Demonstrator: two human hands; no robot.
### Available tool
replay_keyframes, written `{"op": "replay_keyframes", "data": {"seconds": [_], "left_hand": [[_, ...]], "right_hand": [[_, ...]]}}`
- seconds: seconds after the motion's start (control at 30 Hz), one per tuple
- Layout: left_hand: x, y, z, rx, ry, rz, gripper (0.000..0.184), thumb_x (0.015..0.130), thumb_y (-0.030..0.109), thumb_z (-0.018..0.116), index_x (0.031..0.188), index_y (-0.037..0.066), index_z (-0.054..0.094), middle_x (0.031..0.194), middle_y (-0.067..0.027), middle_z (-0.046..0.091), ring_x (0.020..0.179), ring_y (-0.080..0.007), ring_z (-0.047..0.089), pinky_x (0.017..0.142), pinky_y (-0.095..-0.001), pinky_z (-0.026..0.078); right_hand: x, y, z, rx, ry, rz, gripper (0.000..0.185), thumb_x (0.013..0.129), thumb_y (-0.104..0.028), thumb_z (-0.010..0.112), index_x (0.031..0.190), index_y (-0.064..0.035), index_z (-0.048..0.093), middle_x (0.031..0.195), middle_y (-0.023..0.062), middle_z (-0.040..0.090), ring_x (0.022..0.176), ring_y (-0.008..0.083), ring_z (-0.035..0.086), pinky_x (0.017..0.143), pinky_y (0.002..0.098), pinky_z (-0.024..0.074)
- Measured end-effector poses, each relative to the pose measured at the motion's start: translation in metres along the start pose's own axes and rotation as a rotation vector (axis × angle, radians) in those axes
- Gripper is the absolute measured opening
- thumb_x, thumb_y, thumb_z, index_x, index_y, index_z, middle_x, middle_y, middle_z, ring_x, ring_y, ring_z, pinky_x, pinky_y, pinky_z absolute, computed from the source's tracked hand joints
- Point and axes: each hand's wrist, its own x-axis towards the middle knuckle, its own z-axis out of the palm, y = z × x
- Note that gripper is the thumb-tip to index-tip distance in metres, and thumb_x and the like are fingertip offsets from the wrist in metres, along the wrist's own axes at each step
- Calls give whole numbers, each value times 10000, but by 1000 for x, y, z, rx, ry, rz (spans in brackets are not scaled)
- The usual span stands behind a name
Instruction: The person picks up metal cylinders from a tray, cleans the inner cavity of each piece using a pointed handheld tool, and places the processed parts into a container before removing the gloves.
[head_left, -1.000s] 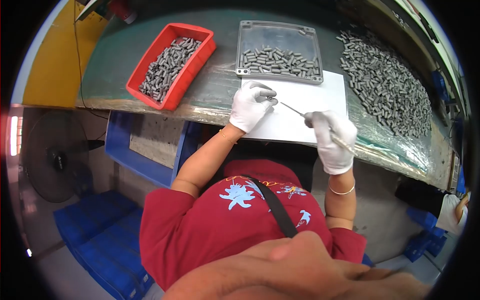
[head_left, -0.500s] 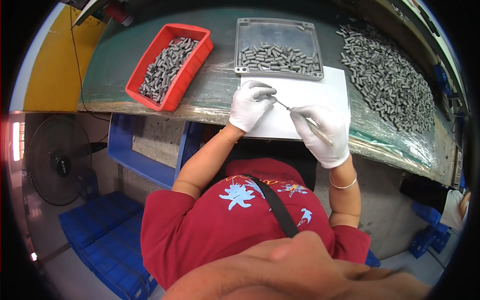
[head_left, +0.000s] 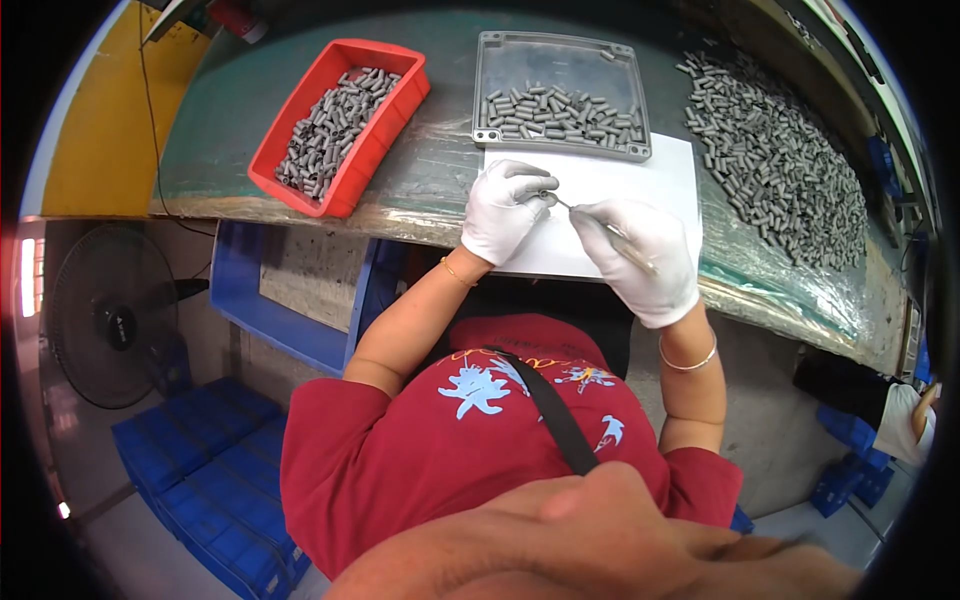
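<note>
Left grip [head_left: 497,212]: pinching gray cylinder [head_left: 545,195] over white sheet [head_left: 560,250], fingers closed
Right grip [head_left: 640,255]: clasping thin tool [head_left: 564,205], pointing at cylinder
Gray cylinder: looking mid-step
Red bin [head_left: 385,140], gray tray [head_left: 555,68], loose heap [head_left: 780,165]: holding more; not showing done versus left

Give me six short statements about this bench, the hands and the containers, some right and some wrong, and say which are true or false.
1. The left hand and right hand are both gloved. True.
2. Small grey parts lie in the red bin. True.
3. The right hand holds a slim tool. True.
4. The left hand is inside the red bin. False: it is outside the red bin, at the tip of the slim tool.
5. The grey tray is left of the red bin in the picture. False: the grey tray is on its right.
6. The paper is black. False: the paper is white.
</note>
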Motion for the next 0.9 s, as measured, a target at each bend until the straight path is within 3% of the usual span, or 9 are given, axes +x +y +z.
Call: {"op": "replay_keyframes", "data": {"seconds": [0.07, 0.23, 0.33, 0.4, 0.43, 0.53, 0.57, 0.7, 0.9], "left_hand": [[-1, 0, -1, 35, 7, 48, 198, 688, 45, 811, 875, 93, 772, 947, -65, 713, 898, -248, 673, 791, -353, 549], [2, 1, -3, 17, 22, 275, 235, 669, 40, 825, 888, 99, 767, 931, -59, 708, 890, -243, 671, 783, -350, 547], [-1, 0, -1, -70, 56, 108, 255, 665, 14, 804, 899, 106, 764, 922, -58, 701, 883, -251, 668, 784, -360, 546], [0, -2, -2, -52, 58, 126, 254, 679, 13, 801, 911, 111, 763, 928, -63, 699, 866, -251, 671, 783, -360, 549], [0, -4, -1, -57, 53, 125, 250, 683, 19, 805, 912, 111, 763, 930, -64, 699, 865, -249, 672, 782, -359, 549], [2, -6, 1, -94, 48, 83, 228, 698, 58, 825, 912, 112, 769, 938, -63, 701, 873, -239, 670, 790, -358, 548], [0, -7, 2, -114, 55, 30, 222, 701, 58, 823, 910, 113, 771, 940, -64, 700, 883, -239, 670, 795, -360, 549], [-2, -3, -4, -64, 52, -9, 202, 718, 76, 826, 911, 112, 781, 957, -69, 700, 909, -237, 677, 812, -350, 554], [-2, -1, -4, -152, 18, -84, 227, 746, 26, 806, 965, 77, 775, 1027, -81, 677, 941, -206, 682, 830, -325, 576]], "right_hand": [[4, 4, 6, -43, -46, 16, 56, 883, -46, 723, 930, -16, 719, 761, 119, 697, 660, 215, 679, 626, 304, 523], [5, 20, 24, -133, -2, -143, 82, 868, -123, 722, 918, -64, 696, 741, 95, 660, 652, 251, 655, 607, 353, 523], [7, 4, 13, -156, 28, -134, 69, 869, -118, 724, 920, -73, 715, 749, 78, 677, 651, 225, 663, 605, 330, 521], [9, -1, 5, -161, 25, -101, 76, 874, -113, 732, 928, -60, 744, 782, 96, 712, 661, 223, 680, 609, 304, 523], [12, -1, 8, -364, 54, -265, 45, 866, -103, 737, 891, -68, 751, 763, 89, 712, 650, 226, 686, 600, 307, 523], [15, -2, 12, -234, -45, -113, 34, 871, -93, 730, 883, -73, 754, 754, 92, 713, 647, 231, 693, 601, 313, 531], [11, -7, 5, -233, 81, -170, 60, 892, -77, 695, 884, -44, 744, 777, 97, 730, 669, 218, 707, 634, 311, 545], [1, -11, -23, -192, 34, -44, 143, 936, -42, 601, 893, 27, 719, 816, 128, 747, 729, 208, 725, 709, 300, 554], [-4, -4, -25, -25, 69, -4, 251, 990, -151, 577, 905, 35, 724, 807, 133, 743, 758, 225, 731, 754, 311, 552]]}}
